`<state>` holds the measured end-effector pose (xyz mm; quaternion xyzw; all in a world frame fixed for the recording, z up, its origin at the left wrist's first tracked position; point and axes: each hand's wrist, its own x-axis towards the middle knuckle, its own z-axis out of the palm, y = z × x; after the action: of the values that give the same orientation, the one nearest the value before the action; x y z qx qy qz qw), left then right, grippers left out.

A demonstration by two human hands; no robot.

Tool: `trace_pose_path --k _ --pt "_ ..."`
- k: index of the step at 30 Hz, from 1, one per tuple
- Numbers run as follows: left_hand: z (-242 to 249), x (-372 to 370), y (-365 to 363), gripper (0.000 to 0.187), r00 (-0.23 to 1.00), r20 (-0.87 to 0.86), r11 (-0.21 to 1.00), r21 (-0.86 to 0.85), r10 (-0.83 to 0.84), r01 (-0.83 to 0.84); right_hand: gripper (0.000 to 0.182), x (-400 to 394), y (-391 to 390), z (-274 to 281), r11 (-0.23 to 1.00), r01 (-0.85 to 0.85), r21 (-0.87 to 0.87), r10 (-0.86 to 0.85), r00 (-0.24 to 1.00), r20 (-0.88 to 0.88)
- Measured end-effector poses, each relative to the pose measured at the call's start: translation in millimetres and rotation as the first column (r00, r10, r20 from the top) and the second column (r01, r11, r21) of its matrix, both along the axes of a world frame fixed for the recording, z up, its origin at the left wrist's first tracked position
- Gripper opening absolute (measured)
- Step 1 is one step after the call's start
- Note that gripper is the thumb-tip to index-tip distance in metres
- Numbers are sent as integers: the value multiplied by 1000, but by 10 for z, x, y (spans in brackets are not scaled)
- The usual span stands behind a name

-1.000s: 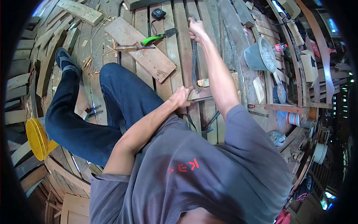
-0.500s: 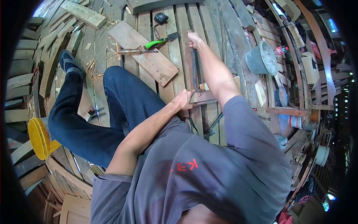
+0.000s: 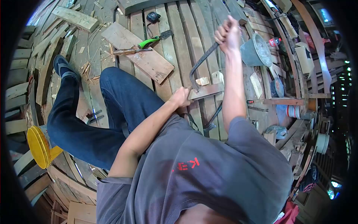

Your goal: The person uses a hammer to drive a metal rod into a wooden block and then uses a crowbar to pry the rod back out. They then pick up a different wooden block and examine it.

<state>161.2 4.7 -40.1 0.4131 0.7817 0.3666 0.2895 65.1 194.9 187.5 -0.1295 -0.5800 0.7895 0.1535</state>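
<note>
My right hand [image 3: 228,35] is closed around the upper end of a dark pry bar [image 3: 203,59]. Its bent lower end meets a short wooden block [image 3: 209,91] near the block's left end. That same end of the block is in the grip of my left hand [image 3: 180,97]; some of those fingers are hidden. A small pale wood offcut [image 3: 202,81] lies beside the bar's bend. To the left, a wide board [image 3: 156,67] carries a wooden-handled chisel [image 3: 130,51] and a green-handled tool with a dark blade [image 3: 151,42].
A black tape measure [image 3: 153,16] lies on the slatted planks beyond the board. A grey bucket [image 3: 257,50] stands right of my right forearm. Left of my leg is a yellow bucket [image 3: 38,147]. Timber scraps [image 3: 76,18] lie far left.
My right hand has swung right and up, turning the pry bar from nearly straight ahead to a rightward slant. My left hand keeps its hold on the block, which has tilted slightly.
</note>
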Motion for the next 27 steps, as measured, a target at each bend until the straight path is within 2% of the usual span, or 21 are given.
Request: trace_pose_path --k 2,8,11,13,14,15,17,20,23,27 --pt "159 -9 -42 58 1000 -16 999 -33 -6 6 47 327 -23 141 999 27 -26 -30 993 -116" --pt "139 48 -33 64 1000 -11 995 -99 -8 7 49 1104 71 375 982 99 -158 -149 927 -345" --pt "70 44 -17 66 998 -55 999 -28 -25 23 49 1357 183 605 987 44 -152 -111 875 -471" --pt "218 27 -51 66 994 -98 998 41 -46 51 49 1495 230 728 989 40 -144 -110 849 -516" --pt "281 14 -67 66 991 -121 995 75 -55 64 49 1546 282 745 985 -57 -160 -44 823 -566" --pt "264 24 -67 66 990 -129 989 127 -55 72 49 1590 272 766 984 -72 -165 -38 813 -580" --pt "227 40 -64 66 988 -143 969 232 -57 89 48 1647 205 768 996 14 -91 -62 827 -559" --pt "260 48 -65 63 983 -168 958 262 -76 119 47 1662 125 665 995 77 -56 -95 863 -496" --pt "135 66 -30 60 975 -220 929 352 -40 117 45 1652 119 528 985 153 -80 -173 896 -409" --pt "166 53 -15 58 981 -192 920 378 -31 103 44 1635 105 433 973 214 -82 -229 906 -355"
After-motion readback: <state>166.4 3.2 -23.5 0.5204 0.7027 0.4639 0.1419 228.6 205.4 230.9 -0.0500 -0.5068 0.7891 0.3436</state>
